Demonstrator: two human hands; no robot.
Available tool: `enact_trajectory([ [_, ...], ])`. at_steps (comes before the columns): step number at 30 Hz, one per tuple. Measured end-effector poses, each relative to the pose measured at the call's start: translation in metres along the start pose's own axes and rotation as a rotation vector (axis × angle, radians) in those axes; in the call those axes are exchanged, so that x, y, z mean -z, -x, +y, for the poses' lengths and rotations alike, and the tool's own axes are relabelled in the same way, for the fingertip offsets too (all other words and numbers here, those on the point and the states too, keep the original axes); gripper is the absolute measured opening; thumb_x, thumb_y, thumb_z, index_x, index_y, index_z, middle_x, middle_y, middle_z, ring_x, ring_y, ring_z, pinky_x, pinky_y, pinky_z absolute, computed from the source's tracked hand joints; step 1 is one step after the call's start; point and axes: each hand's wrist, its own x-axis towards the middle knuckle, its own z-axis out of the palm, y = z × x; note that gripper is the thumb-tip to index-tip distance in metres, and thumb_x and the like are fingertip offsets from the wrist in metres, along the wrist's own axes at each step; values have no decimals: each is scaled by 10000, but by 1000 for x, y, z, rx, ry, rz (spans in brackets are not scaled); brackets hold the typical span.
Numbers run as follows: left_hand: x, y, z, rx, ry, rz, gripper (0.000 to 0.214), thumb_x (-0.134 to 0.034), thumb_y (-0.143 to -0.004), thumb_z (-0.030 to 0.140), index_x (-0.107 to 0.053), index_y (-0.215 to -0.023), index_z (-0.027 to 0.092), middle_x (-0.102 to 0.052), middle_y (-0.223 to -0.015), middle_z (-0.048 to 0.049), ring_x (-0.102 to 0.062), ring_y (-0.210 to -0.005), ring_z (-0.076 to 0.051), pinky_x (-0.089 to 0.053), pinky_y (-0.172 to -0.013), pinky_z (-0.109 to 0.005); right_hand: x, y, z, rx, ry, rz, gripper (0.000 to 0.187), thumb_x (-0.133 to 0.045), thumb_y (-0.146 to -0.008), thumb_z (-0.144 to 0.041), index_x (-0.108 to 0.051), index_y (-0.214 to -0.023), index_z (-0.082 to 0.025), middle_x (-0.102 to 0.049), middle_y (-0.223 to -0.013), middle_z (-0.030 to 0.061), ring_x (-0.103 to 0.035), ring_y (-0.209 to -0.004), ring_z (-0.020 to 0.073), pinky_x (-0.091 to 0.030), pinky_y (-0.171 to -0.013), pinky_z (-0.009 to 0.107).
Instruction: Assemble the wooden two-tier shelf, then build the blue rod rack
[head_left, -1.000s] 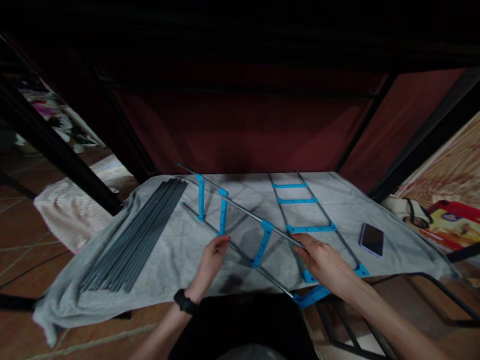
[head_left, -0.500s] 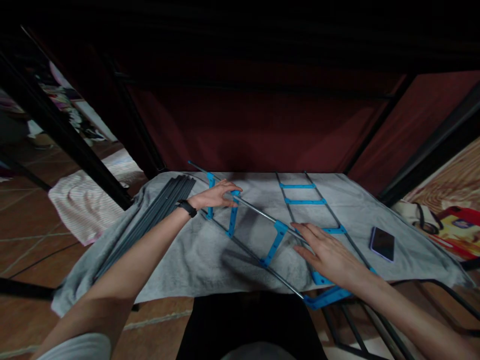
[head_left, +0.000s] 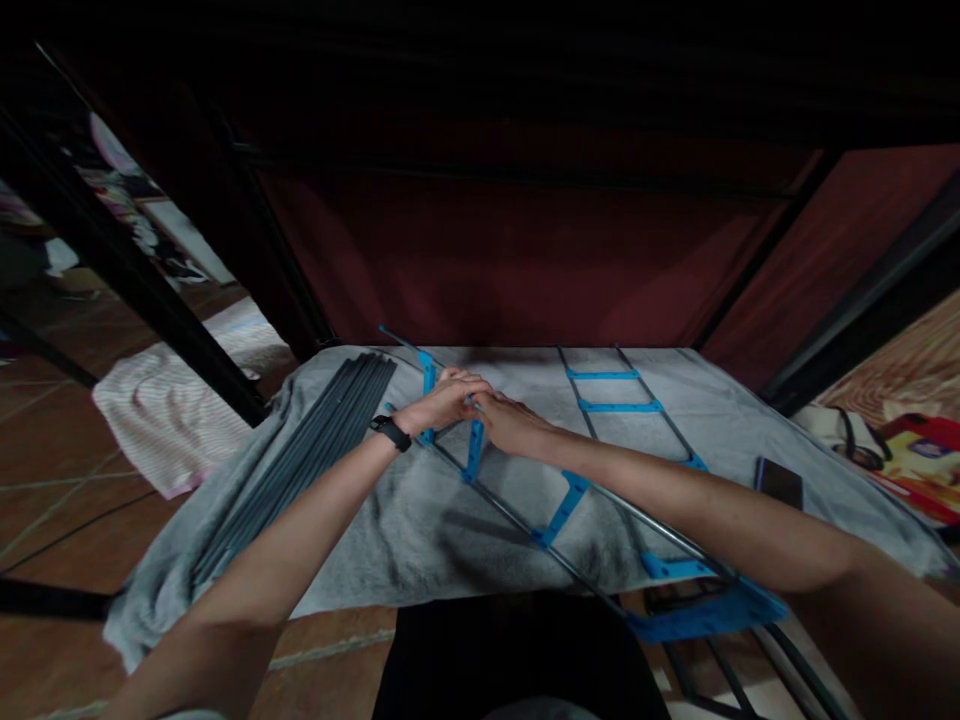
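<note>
Blue crossbars [head_left: 561,512] join grey rods [head_left: 504,508], left hand [head_left: 450,398] and right hand [head_left: 513,424] clasping 1 crossbar [head_left: 473,450].

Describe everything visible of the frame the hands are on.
The frame is ladder-shaped: two grey, metallic-looking rails, four visible blue, plastic-looking crosspieces with holes. It stands tilted, one rail raised, its near end overhanging the grey cloth. The left hand and right hand meet on the raised rail at the second crosspiece from the far end, hiding that joint.
</note>
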Motion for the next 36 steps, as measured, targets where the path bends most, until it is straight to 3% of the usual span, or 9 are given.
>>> enact_trajectory([
  [5, -9, -2, -1, 48, 58, 86, 194, -756, -822, 353, -695, -964, 237, -701, -934, -1, -581, -998, -200, -248, -1008, -366, -1, 1, 20, -128, -99, 99, 337, -437, -1002, -299, -428, -1311, -167, -692, -1147, 115, -656, -998, 225, -452, -791, 298],
  [9, -16, -1, -6, 71, 83, 128, 235, -771, -808, 400, -704, -962, 236, -698, -899, 7, -588, -966, -191, -239, -1029, -377, 8, -3, 29, -180, -80, -6, 236, -421, -997, -283, -587, -1124, -171, -729, -990, 81, -661, -899, 203, -409, -726, 268],
  [16, -11, 5, -4, 25, 150, 104, 286, -741, -848, 410, -707, -1080, 247, -723, -984, -13, -588, -1003, -192, -239, -1045, -361, 6, -6, 32, -108, -179, -7, 258, -451, -998, -288, -674, -929, -176, -741, -833, 30, -665, -835, 164, -396, -714, 239],
  [22, -9, 1, -3, 26, 160, 112, 213, -740, -852, 360, -713, -1021, 232, -732, -975, -19, -595, -981, -196, -251, -1020, -367, 5, -4, 34, -64, -204, 3, 313, -465, -1007, -361, -678, -865, -178, -724, -796, 31, -661, -804, 165, -396, -705, 240],
  [27, -12, -3, -6, 40, 173, 128, 190, -758, -827, 339, -721, -982, 235, -732, -925, -11, -608, -930, -189, -255, -1032, -375, 6, -7, 36, -49, -224, -5, 303, -450, -1014, -330, -675, -888, -171, -700, -744, 18, -632, -720, 148, -386, -677, 238],
  [36, -21, -5, -16, 57, 179, 182, 234, -809, -773, 344, -743, -978, 253, -715, -876, -3, -613, -912, -188, -272, -1039, -373, 9, -9, 35, -74, -265, -21, 338, -482, -996, -302, -660, -747, -157, -664, -682, -5, -558, -618, 108, -347, -615, 221],
])
